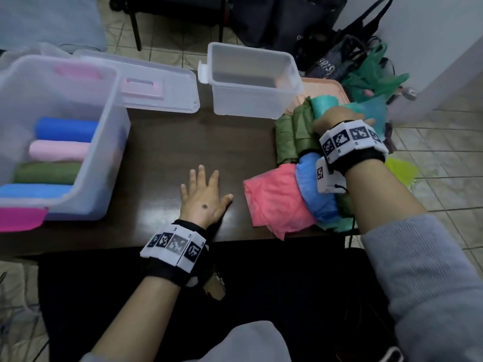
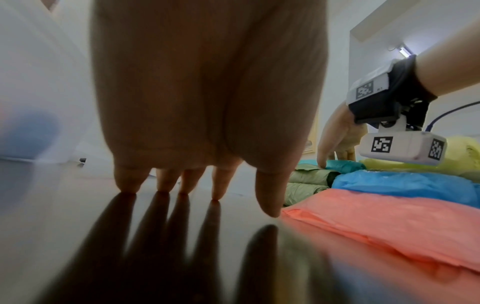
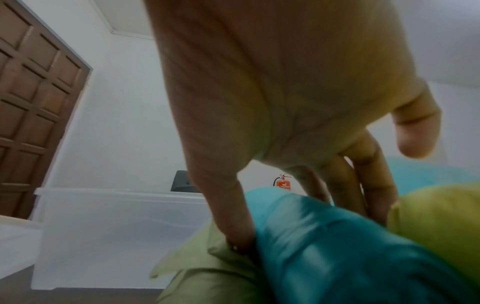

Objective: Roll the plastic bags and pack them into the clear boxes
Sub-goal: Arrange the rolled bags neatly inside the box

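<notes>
On table [image 1: 162,152]: right hand [image 1: 332,121] grips teal bag [image 1: 324,105]; left hand [image 1: 203,197] flat, fingers straight.

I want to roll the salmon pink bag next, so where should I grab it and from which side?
Take the pink bag by its free left edge, coming in from the bare table side with the left hand. It lies flat; its right part is tucked under the blue bag, so pull it leftward.

- I sit at a dark glossy table [image 1: 167,152] on a pale tiled floor [image 1: 444,184].
- White walls [image 3: 124,123], a brown panelled door [image 3: 33,102], a red extinguisher [image 3: 284,183].
</notes>
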